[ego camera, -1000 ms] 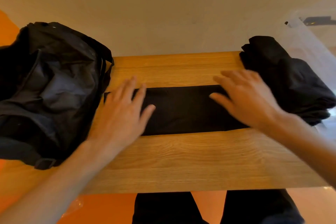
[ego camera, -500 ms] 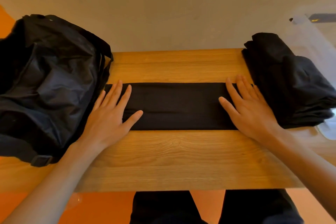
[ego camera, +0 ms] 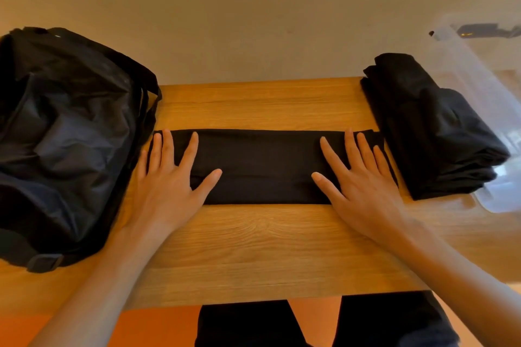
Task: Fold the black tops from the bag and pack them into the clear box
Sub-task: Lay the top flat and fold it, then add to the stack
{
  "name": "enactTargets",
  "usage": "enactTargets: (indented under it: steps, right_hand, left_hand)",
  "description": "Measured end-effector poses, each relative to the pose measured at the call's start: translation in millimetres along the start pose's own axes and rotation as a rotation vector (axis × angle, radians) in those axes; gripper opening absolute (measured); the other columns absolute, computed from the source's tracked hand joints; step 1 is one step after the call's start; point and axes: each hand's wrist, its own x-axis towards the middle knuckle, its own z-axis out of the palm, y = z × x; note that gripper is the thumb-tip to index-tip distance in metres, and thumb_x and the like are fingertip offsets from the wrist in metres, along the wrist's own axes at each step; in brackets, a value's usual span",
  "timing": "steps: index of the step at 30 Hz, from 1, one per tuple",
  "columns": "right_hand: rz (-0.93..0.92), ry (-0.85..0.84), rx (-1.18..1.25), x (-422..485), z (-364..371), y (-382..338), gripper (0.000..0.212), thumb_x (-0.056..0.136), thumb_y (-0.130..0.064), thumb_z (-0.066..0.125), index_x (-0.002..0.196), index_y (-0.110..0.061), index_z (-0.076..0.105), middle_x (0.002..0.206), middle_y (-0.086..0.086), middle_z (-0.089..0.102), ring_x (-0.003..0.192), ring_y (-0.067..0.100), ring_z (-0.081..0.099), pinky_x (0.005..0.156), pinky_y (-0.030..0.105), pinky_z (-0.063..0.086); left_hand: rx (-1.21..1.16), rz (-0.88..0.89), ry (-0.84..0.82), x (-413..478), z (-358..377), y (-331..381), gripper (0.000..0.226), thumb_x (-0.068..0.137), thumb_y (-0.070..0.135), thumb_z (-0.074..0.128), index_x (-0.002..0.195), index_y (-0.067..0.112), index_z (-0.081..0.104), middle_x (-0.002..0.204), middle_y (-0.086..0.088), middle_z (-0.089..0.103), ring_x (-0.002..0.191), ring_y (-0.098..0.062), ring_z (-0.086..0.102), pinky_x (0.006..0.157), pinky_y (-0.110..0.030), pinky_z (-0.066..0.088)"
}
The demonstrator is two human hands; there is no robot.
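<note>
A: On the wooden table, what lies at centre?
B: A black top, folded into a long strip. The left hand and right hand press its ends flat, fingers spread. Bag at left; folded pile and clear box at right.

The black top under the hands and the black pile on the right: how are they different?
The top is one long, flat strip; the pile is thick, stacked in layers. Left hand and right hand press the top; no hand rests on the pile. Both are black cloth.
</note>
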Motion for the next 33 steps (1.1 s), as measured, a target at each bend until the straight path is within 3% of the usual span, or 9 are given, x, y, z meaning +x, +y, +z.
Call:
enactTargets:
  steps: [3, 5, 7, 11, 14, 16, 21, 28, 33]
  right_hand:
    - [-0.019, -0.011, 0.087, -3.5, -12.9, -4.5, 0.07, 0.097, -0.073, -0.001, 0.16, -0.044, -0.009, 0.17, 0.005, -0.015, 0.156, 0.024, -0.016, 0.127, 0.041, -0.003]
    - [-0.036, 0.189, 0.155, -1.7, -27.0, 3.1, 0.057, 0.108, -0.053, 0.025, 0.16, -0.028, 0.029, 0.166, 0.012, 0.024, 0.152, 0.033, 0.022, 0.123, 0.046, 0.022]
    - [-0.037, 0.36, 0.019, 10.5, -43.5, 17.9, 0.044, 0.103, -0.028, 0.049, 0.145, -0.013, 0.051, 0.147, 0.015, 0.051, 0.134, 0.036, 0.046, 0.111, 0.05, 0.035]
    - [-0.011, 0.24, -0.27, 42.0, -68.0, 43.9, 0.018, 0.086, -0.021, 0.071, 0.103, -0.015, 0.073, 0.117, 0.01, 0.067, 0.116, 0.034, 0.052, 0.115, 0.048, 0.021]
    - [-0.052, 0.169, -0.341, 50.7, -78.1, 50.6, 0.012, 0.076, -0.018, 0.082, 0.085, -0.012, 0.078, 0.122, 0.019, 0.065, 0.13, 0.045, 0.046, 0.123, 0.048, -0.011]
    - [-0.064, 0.142, -0.365, 52.2, -79.1, 53.9, 0.011, 0.075, -0.02, 0.084, 0.082, -0.013, 0.078, 0.128, 0.02, 0.063, 0.138, 0.047, 0.04, 0.122, 0.052, -0.017]
    - [-0.106, 0.144, -0.329, 52.7, -75.5, 65.5, 0.01, 0.075, -0.022, 0.085, 0.076, -0.016, 0.077, 0.125, 0.02, 0.065, 0.137, 0.049, 0.042, 0.122, 0.061, -0.009]
    - [-0.124, 0.264, -0.292, 59.7, -74.2, 67.6, 0.008, 0.081, -0.018, 0.08, 0.085, -0.012, 0.076, 0.121, 0.025, 0.064, 0.133, 0.051, 0.044, 0.123, 0.063, -0.004]
    - [-0.148, 0.341, -0.208, 48.0, -65.7, 54.0, 0.026, 0.091, -0.018, 0.072, 0.115, -0.01, 0.071, 0.129, 0.021, 0.064, 0.138, 0.046, 0.045, 0.122, 0.066, 0.006]
  left_hand:
    - [-0.055, 0.02, 0.028, 2.1, -8.6, 2.4, 0.091, 0.086, 0.084, 0.004, 0.163, 0.035, 0.004, 0.171, -0.015, -0.001, 0.158, -0.028, -0.008, 0.126, -0.046, -0.004]
    - [-0.125, 0.06, 0.141, 8.8, -15.7, 4.8, 0.081, 0.097, 0.075, 0.018, 0.161, 0.027, 0.025, 0.168, -0.016, 0.018, 0.157, -0.032, 0.009, 0.127, -0.048, 0.002]
    - [-0.182, 0.128, 0.245, 21.2, -21.7, 1.8, 0.058, 0.107, 0.051, 0.034, 0.154, 0.019, 0.043, 0.16, -0.014, 0.035, 0.15, -0.032, 0.028, 0.126, -0.05, 0.012]
    - [-0.132, 0.262, 0.263, 52.5, -32.7, -10.7, 0.031, 0.101, 0.008, 0.053, 0.129, 0.007, 0.066, 0.127, -0.013, 0.066, 0.116, -0.036, 0.06, 0.108, -0.055, 0.04]
    - [-0.026, 0.267, 0.218, 63.9, -39.5, -21.2, 0.025, 0.091, -0.006, 0.063, 0.114, 0.001, 0.072, 0.106, -0.016, 0.07, 0.095, -0.041, 0.064, 0.085, -0.056, 0.052]
    - [0.006, 0.267, 0.199, 64.7, -43.3, -25.5, 0.021, 0.088, -0.009, 0.066, 0.105, 0.0, 0.073, 0.097, -0.016, 0.067, 0.088, -0.041, 0.064, 0.077, -0.053, 0.053]
    - [0.008, 0.299, 0.234, 64.5, -48.6, -33.4, 0.008, 0.09, -0.004, 0.067, 0.085, 0.002, 0.07, 0.082, -0.011, 0.059, 0.074, -0.036, 0.061, 0.066, -0.052, 0.052]
    - [0.069, 0.262, 0.234, 59.9, -55.5, -44.1, 0.004, 0.09, 0.0, 0.069, 0.09, 0.003, 0.071, 0.084, -0.01, 0.059, 0.076, -0.037, 0.061, 0.07, -0.051, 0.051]
    - [-0.004, 0.185, 0.297, 34.3, -58.3, -27.5, 0.026, 0.095, 0.008, 0.063, 0.119, -0.002, 0.067, 0.118, -0.017, 0.06, 0.1, -0.038, 0.059, 0.084, -0.054, 0.053]
